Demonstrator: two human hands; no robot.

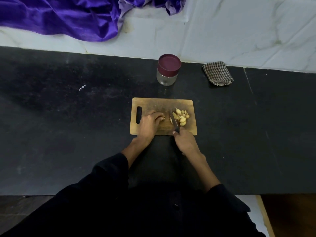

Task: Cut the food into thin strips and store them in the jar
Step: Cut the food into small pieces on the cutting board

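Right of the knife (174, 120) held in the right grip (185, 142), cut pieces (182, 116) lay piled; left grip (150, 123) curled on an uncut bit; jar (168, 70) lidded, unfilled.

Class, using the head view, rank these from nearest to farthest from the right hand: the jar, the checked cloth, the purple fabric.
From the right hand:
1. Jar, straight beyond the board.
2. Checked cloth, far right by the wall.
3. Purple fabric, far left on the wall ledge.
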